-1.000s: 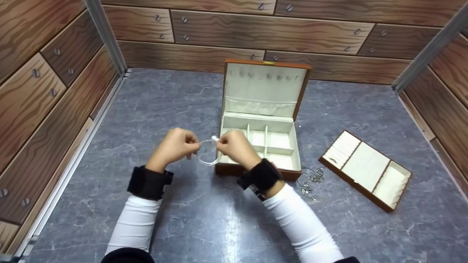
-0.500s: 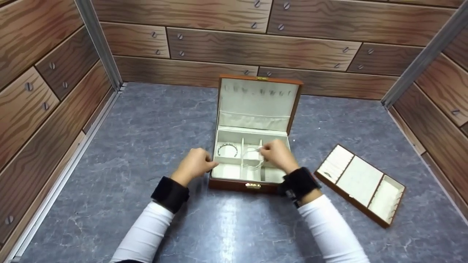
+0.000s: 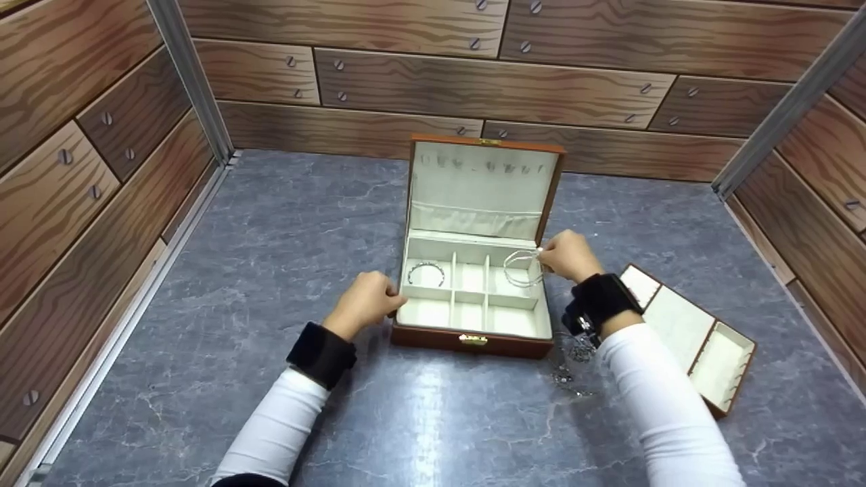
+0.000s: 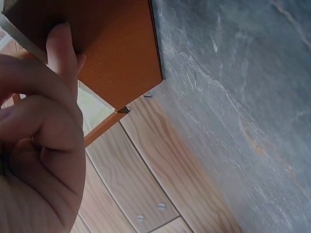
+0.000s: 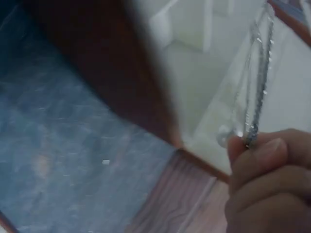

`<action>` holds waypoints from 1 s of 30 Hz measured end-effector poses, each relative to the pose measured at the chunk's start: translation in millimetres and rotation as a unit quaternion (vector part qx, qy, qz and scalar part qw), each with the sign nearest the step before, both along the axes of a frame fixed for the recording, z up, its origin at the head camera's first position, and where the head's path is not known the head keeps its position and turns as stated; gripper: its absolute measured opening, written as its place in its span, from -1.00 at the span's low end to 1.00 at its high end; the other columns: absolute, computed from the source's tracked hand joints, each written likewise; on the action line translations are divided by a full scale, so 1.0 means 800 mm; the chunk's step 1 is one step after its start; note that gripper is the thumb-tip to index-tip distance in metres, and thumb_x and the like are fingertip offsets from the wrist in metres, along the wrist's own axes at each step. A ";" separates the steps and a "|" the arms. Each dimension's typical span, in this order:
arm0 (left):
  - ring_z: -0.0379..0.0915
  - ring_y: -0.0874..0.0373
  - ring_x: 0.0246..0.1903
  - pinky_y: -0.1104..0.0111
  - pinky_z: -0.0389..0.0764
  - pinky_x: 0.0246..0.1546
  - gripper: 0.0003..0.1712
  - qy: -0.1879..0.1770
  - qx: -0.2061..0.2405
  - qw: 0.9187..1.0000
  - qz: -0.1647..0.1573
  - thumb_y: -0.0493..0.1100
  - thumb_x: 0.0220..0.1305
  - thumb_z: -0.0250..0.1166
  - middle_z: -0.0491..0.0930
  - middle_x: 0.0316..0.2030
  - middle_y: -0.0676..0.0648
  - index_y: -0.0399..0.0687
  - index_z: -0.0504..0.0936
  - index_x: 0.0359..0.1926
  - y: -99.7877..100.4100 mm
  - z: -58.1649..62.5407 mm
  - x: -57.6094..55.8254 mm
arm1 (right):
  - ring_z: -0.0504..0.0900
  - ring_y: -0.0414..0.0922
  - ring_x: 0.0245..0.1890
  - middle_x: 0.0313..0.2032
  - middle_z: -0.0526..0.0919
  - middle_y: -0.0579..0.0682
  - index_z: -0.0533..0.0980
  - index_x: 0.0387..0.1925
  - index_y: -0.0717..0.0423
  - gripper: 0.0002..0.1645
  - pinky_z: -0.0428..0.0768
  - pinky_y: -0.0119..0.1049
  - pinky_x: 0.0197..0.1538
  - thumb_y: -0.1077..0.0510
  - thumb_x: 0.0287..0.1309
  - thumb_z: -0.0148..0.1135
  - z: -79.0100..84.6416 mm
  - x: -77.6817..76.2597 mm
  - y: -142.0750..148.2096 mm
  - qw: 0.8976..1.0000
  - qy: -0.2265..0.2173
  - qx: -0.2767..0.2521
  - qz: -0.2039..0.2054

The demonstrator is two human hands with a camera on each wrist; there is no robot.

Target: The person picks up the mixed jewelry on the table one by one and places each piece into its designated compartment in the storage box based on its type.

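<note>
An open brown jewelry box (image 3: 473, 346) with a cream lining stands in the middle of the head view. My left hand (image 3: 365, 301) holds the box's left wall near the front, one finger against the brown outer side in the left wrist view. Between thumb and fingers, my right hand (image 3: 572, 257) pinches a silvery double-ringed bangle (image 3: 509, 276) with a pale bead, above the back right compartment. The sparkling bangle (image 5: 260, 92) stands up from the fingertips in the right wrist view. Another bangle (image 3: 443, 274), dark-beaded, lies in the back left compartment.
A removable brown tray (image 3: 676, 325) lies to the right, partly behind the right forearm. Silvery chains (image 3: 563, 375) lie on the grey marbled surface (image 3: 270, 237) beside the box's front right corner. The lid (image 3: 484, 179) leans up at the back, near the wood-patterned wall.
Both hands were in front of the box's left side with the bangle between them. The right hand carried it rightward across the compartments; the left hand moved to the box's left edge.
</note>
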State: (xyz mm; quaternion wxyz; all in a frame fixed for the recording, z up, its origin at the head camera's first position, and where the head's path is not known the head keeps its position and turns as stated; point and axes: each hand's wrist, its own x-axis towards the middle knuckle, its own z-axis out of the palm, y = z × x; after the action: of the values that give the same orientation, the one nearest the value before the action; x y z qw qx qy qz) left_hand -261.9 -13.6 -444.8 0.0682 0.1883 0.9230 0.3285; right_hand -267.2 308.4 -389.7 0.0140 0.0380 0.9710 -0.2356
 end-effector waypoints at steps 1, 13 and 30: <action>0.23 0.33 -0.87 0.54 0.23 -0.77 -0.52 -0.002 0.001 1.000 0.001 -0.13 0.08 0.27 0.41 -0.83 0.10 0.05 0.34 -0.90 0.000 0.000 0.000 | 0.22 -0.28 -0.82 -0.88 0.28 -0.26 0.49 -0.82 0.18 -0.72 0.20 -0.46 -0.67 0.25 -0.11 0.06 -0.004 -0.002 0.001 1.000 0.004 0.004 -0.003; 0.22 0.34 -0.88 0.55 0.24 -0.76 -0.47 -0.008 0.013 1.000 0.001 -0.15 0.10 0.27 0.31 -0.86 0.14 0.08 0.25 -0.89 0.000 -0.002 0.000 | 0.62 0.07 -0.34 -0.29 0.70 0.13 0.67 -0.31 0.09 -0.70 0.50 -0.07 -0.36 0.02 0.13 0.11 -0.042 -0.008 -0.011 0.994 0.018 0.105 0.002; 0.17 0.32 -0.84 0.54 0.19 -0.72 -0.48 0.012 0.006 1.000 -0.004 -0.15 0.10 0.27 0.28 -0.85 0.14 0.07 0.25 -0.89 0.001 -0.002 -0.001 | 0.48 0.23 -0.05 -0.02 0.45 0.30 0.67 -0.37 0.11 -0.71 0.44 0.15 0.00 -0.01 0.00 0.20 -0.058 -0.006 -0.013 0.990 -0.023 0.138 0.015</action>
State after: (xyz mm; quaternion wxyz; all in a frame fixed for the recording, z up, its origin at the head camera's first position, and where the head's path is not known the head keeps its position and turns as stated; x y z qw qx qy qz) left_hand -262.8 -13.2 -446.3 0.0573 0.1966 0.9209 0.3318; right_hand -272.1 297.8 -436.1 0.0342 0.0305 0.9941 -0.0983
